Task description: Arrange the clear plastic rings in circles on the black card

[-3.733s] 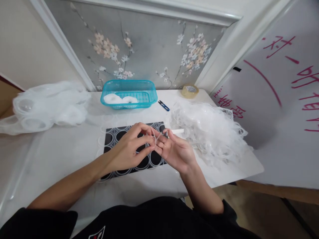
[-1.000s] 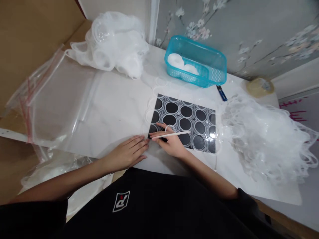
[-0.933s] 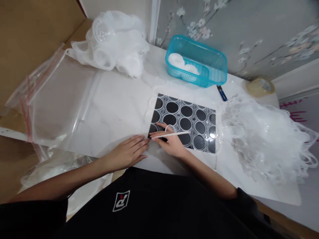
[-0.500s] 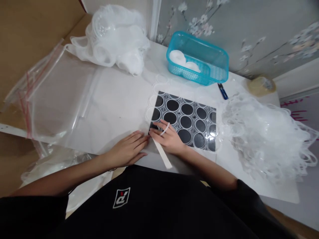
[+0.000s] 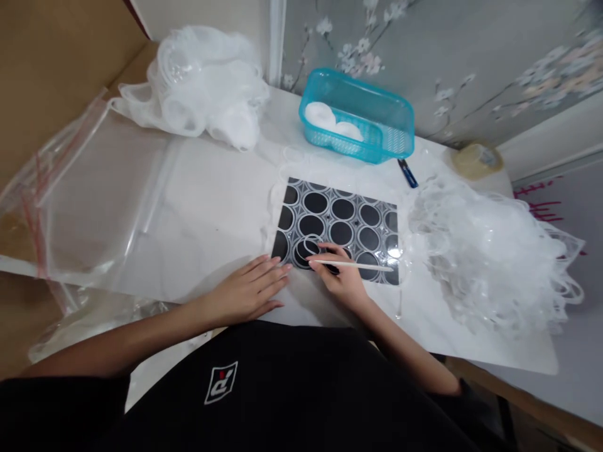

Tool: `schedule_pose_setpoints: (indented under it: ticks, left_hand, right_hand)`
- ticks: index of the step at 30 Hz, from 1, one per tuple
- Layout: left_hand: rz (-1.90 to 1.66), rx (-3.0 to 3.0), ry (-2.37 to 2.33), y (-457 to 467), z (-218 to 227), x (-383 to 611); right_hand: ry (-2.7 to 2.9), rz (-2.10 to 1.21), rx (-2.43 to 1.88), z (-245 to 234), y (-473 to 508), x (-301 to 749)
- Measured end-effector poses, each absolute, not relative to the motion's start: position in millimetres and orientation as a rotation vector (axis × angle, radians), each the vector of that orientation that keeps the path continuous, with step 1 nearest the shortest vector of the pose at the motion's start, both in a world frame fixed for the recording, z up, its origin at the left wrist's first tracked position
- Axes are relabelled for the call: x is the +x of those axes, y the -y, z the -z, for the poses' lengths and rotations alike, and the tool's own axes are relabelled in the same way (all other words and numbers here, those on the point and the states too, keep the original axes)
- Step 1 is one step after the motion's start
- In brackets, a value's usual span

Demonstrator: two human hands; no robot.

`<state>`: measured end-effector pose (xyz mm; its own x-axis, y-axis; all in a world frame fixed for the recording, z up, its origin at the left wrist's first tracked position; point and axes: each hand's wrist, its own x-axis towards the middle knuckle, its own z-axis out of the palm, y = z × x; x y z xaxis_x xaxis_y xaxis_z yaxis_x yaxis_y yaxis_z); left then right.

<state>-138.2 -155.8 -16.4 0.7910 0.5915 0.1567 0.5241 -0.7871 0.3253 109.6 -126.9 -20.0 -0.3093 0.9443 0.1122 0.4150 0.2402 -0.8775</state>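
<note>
My right hand (image 5: 341, 279) pinches a thin white stick (image 5: 360, 266) that lies across the near edge of a black mat with grey circles (image 5: 349, 221). The stick's left tip touches a clear ring (image 5: 311, 243) lying on the mat's near-left circles. Flat on the white table, just left of the mat's near corner, lies my left hand (image 5: 247, 292), fingers stretched out and holding nothing.
A heap of clear rings (image 5: 485, 254) lies right of the mat. A teal basket (image 5: 357, 115) with white round pieces stands behind it, beside blue snips (image 5: 407, 173) and a tape roll (image 5: 473, 159). A zip bag (image 5: 80, 188) and bagged clear parts (image 5: 202, 81) lie to the left.
My hands came down from holding a ring in the air to the table. In the last second the stick swung from pointing toward me to lying across the mat, and the right hand moved slightly right.
</note>
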Motion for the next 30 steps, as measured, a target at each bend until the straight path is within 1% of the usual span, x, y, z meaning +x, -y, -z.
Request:
schedule_pose_setpoints:
  ticks: [4, 15, 18, 22, 25, 27, 30]
  left_hand:
    - [-0.351, 2.699, -0.756, 150.4, 16.5, -122.2]
    - [-0.278, 2.720, -0.765, 149.5, 21.3, -115.6]
    - [-0.286, 2.765, -0.775, 148.3, 21.5, -114.1]
    - [-0.335, 2.776, -0.766, 147.3, 21.5, -113.1]
    - [-0.328, 2.766, -0.738, 147.6, 21.0, -113.7]
    - [-0.332, 2.759, -0.728, 148.1, 20.6, -114.7]
    - [-0.337, 2.743, -0.750, 148.3, 20.1, -116.5]
  right_hand:
    - [1.833, -1.044, -1.233, 21.5, 134.0, 112.4]
    - [1.967, -0.876, -1.174, 30.2, 129.9, 112.4]
    - [2.068, -0.743, -1.112, 32.2, 133.8, 112.7]
    - [2.321, -0.483, -0.997, 34.9, 140.3, 111.1]
    - [2.420, -0.364, -0.981, 32.5, 126.6, 114.4]
    - [2.383, -0.314, -1.005, 25.6, 104.8, 122.2]
    - [2.059, -0.174, -1.197, 6.4, 68.9, 138.7]
